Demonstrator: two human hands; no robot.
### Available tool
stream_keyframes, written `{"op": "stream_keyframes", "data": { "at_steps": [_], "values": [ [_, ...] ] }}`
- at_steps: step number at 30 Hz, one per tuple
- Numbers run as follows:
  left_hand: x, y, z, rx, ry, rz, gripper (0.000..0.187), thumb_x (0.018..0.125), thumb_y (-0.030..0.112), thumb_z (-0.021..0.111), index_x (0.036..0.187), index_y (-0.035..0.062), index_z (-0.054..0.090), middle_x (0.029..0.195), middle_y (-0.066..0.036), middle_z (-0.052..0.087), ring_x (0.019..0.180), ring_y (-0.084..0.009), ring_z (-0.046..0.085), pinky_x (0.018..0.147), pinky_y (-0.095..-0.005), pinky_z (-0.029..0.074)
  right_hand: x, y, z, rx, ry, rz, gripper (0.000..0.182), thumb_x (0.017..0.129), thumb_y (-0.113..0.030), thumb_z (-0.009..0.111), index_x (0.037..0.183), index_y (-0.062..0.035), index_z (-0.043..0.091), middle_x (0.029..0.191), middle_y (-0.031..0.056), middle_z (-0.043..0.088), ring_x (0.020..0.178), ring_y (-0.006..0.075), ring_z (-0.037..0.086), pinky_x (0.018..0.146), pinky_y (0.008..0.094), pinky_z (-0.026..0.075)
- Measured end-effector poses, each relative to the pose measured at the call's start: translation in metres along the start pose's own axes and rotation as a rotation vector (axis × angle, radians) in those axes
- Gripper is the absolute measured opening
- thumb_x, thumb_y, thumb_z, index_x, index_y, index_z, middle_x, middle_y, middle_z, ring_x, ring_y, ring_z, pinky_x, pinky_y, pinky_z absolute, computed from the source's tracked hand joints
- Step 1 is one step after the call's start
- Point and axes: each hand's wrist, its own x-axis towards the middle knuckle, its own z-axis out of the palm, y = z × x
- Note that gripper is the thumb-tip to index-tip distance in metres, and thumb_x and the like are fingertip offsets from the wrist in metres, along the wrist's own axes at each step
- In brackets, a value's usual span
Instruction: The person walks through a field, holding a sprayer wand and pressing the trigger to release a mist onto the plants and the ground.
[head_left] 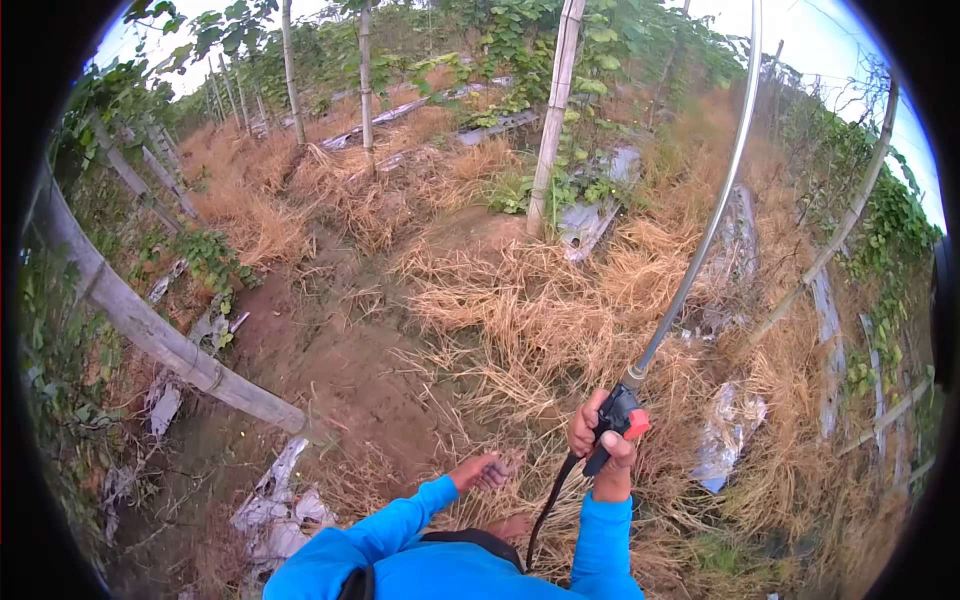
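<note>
My right hand (607,445) is wrapped round the black grip of a spray wand (684,292), near its red part. The wand's long metal tube rises from the grip, up and to the right, past the top of the view. A dark hose (549,512) runs down from the handle towards my body. Away from the wand, my left hand (482,471) hangs low over dry straw, its fingers curled in and nothing visible in them. Both arms wear blue sleeves. The wand's tip is out of view.
Dry straw (530,310) covers much of the ground beside bare soil (365,375). A leaning bamboo pole (170,340) crosses at the left; another post (553,125) stands ahead. Silvery plastic sheeting (727,432) lies at the right. Leafy vines (895,215) climb along the sides.
</note>
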Motion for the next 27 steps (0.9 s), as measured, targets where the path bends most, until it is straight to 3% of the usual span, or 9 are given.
{"op": "stream_keyframes", "data": {
  "at_steps": [1,7,13,22,25,27],
  "values": [
    [-0.013,-0.003,-0.002,-0.007,0.002,0.003,0.063,0.093,0.062,0.034,0.103,0.0072,0.064,0.088,-0.003,0.065,0.076,-0.0126,0.06,0.067,-0.0283,0.047,-0.001,0.008,0.007,-0.066,0.065,0.002,0.05,0.065,-0.034,0.078,0.084,-0.007,0.04,0.062,0.0019,0.041,0.051,0.0087,0.038,0.044,0.0227,0.033],
    [-0.072,-0.037,-0.024,-0.043,0.045,0.034,0.063,0.093,0.062,0.035,0.102,0.0069,0.064,0.087,-0.003,0.065,0.075,-0.0127,0.061,0.066,-0.0279,0.047,-0.009,0.051,0.045,0.015,-0.085,0.131,0.051,0.063,-0.035,0.078,0.083,-0.0064,0.041,0.063,0.0021,0.041,0.052,0.0094,0.039,0.044,0.0228,0.033],
    [-0.112,-0.065,-0.038,-0.052,0.047,0.0,0.063,0.092,0.064,0.035,0.103,0.0087,0.065,0.086,-0.002,0.064,0.076,-0.0125,0.06,0.066,-0.0276,0.046,-0.015,0.088,0.081,0.273,-0.378,0.286,0.049,0.06,-0.036,0.077,0.078,-0.0051,0.043,0.062,0.0025,0.041,0.052,0.0111,0.039,0.044,0.024,0.033],
    [-0.146,-0.079,-0.036,-0.066,0.041,0.044,0.064,0.092,0.064,0.033,0.101,0.0085,0.064,0.086,0.0,0.064,0.075,-0.0116,0.061,0.064,-0.0265,0.046,-0.04,0.111,0.124,0.295,-0.605,0.399,0.049,0.059,-0.039,0.074,0.075,-0.0056,0.041,0.06,0.0023,0.039,0.049,0.0125,0.036,0.043,0.0266,0.031],
    [-0.16,-0.084,-0.027,-0.039,0.035,0.074,0.064,0.093,0.064,0.033,0.102,0.0076,0.064,0.086,-0.001,0.064,0.075,-0.0121,0.061,0.064,-0.0268,0.047,-0.063,0.121,0.14,0.281,-0.629,0.405,0.049,0.059,-0.039,0.074,0.074,-0.0058,0.04,0.059,0.0023,0.039,0.048,0.0129,0.036,0.043,0.0273,0.031],
    [-0.171,-0.097,-0.024,-0.021,0.024,0.093,0.065,0.093,0.063,0.033,0.103,0.0069,0.063,0.086,-0.001,0.064,0.075,-0.0125,0.062,0.064,-0.0269,0.047,-0.089,0.132,0.152,0.188,-0.488,0.342,0.053,0.057,-0.038,0.078,0.078,-0.0056,0.042,0.063,0.0021,0.04,0.053,0.0106,0.037,0.045,0.024,0.03]
  ]
}}
